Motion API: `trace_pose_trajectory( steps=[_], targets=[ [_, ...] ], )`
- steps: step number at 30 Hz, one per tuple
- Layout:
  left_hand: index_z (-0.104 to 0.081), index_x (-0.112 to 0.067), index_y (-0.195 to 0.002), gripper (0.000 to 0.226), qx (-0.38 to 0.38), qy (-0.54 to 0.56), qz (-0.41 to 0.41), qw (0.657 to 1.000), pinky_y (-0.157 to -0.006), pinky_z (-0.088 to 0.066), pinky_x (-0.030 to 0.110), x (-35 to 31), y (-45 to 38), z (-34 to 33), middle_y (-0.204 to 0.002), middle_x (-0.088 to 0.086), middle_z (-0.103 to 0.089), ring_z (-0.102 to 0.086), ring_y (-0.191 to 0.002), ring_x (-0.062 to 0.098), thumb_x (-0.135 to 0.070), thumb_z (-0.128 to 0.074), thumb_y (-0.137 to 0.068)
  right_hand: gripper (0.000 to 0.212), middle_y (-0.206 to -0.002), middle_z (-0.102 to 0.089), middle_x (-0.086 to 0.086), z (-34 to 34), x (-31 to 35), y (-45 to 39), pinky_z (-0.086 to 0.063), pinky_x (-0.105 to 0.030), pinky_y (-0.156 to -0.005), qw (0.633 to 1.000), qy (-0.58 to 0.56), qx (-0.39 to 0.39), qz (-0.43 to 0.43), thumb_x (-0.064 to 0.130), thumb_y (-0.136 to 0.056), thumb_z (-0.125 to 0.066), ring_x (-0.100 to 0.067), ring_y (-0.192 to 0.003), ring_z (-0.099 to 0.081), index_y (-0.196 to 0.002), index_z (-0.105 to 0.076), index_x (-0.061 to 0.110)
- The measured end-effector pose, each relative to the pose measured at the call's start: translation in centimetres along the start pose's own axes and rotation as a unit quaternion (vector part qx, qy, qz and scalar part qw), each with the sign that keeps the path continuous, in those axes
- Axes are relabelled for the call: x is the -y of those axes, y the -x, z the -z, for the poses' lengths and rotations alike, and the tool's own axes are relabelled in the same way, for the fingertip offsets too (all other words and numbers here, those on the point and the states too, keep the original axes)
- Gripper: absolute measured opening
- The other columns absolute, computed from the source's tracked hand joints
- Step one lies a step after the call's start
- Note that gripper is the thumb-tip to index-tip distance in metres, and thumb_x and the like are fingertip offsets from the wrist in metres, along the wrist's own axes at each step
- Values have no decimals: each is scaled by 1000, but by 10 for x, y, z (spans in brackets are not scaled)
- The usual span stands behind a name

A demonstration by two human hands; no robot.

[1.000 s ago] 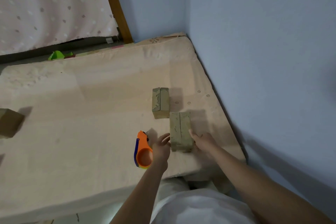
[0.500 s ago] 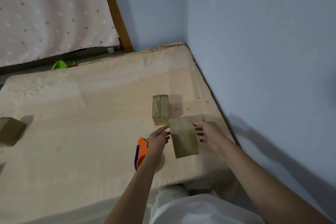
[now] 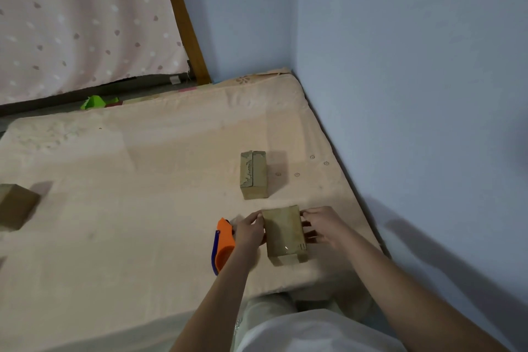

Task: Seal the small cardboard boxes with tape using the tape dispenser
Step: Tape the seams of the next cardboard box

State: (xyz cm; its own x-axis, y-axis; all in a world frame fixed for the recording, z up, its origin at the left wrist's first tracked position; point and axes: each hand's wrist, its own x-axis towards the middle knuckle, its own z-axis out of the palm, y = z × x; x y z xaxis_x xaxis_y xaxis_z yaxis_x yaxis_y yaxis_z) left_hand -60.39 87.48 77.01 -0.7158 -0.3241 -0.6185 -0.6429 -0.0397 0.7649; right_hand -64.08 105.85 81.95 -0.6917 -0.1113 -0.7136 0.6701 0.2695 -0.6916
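A small cardboard box (image 3: pixel 284 233) is held between both hands just above the mattress (image 3: pixel 128 208) near its front right corner. My left hand (image 3: pixel 250 230) grips its left side and my right hand (image 3: pixel 324 226) grips its right side. The box's plain face is turned up. An orange and blue tape dispenser (image 3: pixel 223 246) lies on the mattress just left of my left hand, partly hidden by my wrist. A second small box (image 3: pixel 253 176) with a taped seam on top stands a little farther back.
A third cardboard box (image 3: pixel 15 206) sits at the mattress's left edge. Blue walls (image 3: pixel 400 94) close the right side and the back corner. A spotted curtain (image 3: pixel 71 23), a wooden post (image 3: pixel 185 26) and a green object (image 3: pixel 95 101) lie behind the mattress.
The near box was lifted off the mattress and turned over, so its seam no longer faces up. Both hands closed on its sides. The dispenser and the far box stayed put.
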Motion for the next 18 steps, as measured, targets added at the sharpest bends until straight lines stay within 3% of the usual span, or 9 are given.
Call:
trace_pose_trajectory(
  steps=[3,5,11,18],
  targets=[
    [-65,-28,-127,29,9,24,15,1000,-91,-56,36,7,2,-4,-119,0,-65,-60,-110,22,-27,-46,-104,18,-99,-71,-11,-4,-10,-10,-61,-36,-74,1000,17,-12,-18,20,-103,-53,-27,-90,-70,-102,-68,11],
    [-64,-29,-128,29,10,49,22,999,-95,-54,39,8,3,-6,-124,0,-63,-58,-115,24,-30,-48,-104,21,-102,-71,-10,-5,-16,-18,-61,-37,-80,1000,-2,-28,-6,21,-103,-54,-26,-93,-69,-111,-68,8],
    [-58,-27,-134,33,33,119,34,992,-110,-41,48,9,5,-10,-133,-2,-55,-47,-128,24,-33,-49,-103,21,-107,-72,-7,-6,-14,-18,-58,-27,-65,996,-79,-34,20,22,-103,-55,-24,-95,-70,-116,-68,13],
    [-64,-26,-125,28,17,154,51,987,-100,-49,44,10,3,-8,-129,0,-60,-52,-124,27,-34,-58,-99,22,-106,-72,-4,-9,-18,-24,-59,-29,-68,996,-84,-33,22,26,-98,-63,-22,-96,-70,-116,-70,16]
  ],
)
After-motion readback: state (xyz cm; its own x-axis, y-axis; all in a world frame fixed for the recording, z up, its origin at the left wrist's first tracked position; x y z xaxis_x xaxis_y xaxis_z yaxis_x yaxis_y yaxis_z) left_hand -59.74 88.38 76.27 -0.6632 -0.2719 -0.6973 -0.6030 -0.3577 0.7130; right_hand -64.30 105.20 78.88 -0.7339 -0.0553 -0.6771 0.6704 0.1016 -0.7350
